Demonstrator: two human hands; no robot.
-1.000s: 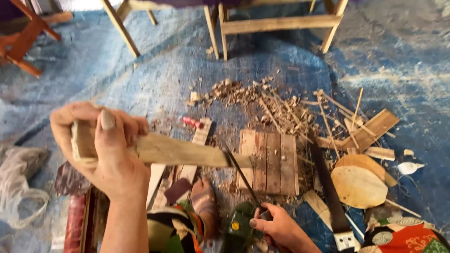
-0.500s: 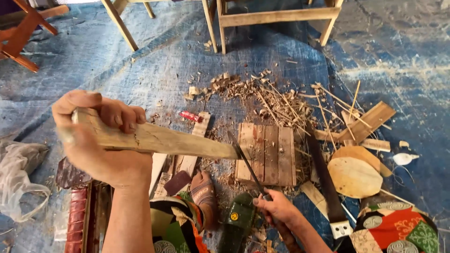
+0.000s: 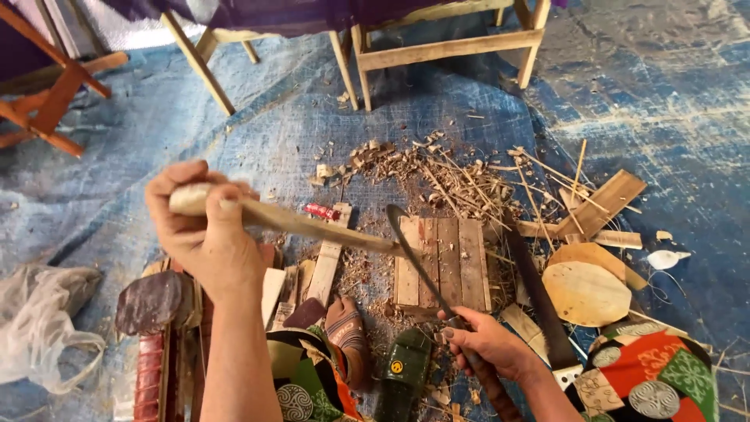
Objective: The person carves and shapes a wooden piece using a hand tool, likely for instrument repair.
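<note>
Gripping a long wooden stick by its thick end, the left hand is closed tight around it. Right hand is wrapped round a curved knife handle — blade meets the stick's far tip. Stick looks stiff, light — best held at the butt.

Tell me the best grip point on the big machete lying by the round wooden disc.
Likely its dark handle end, nearest the person: the machete lies flat with the blade running away toward the shavings. Come from above at the near end, beside the round wooden disc, fingers clear of the blade.
</note>
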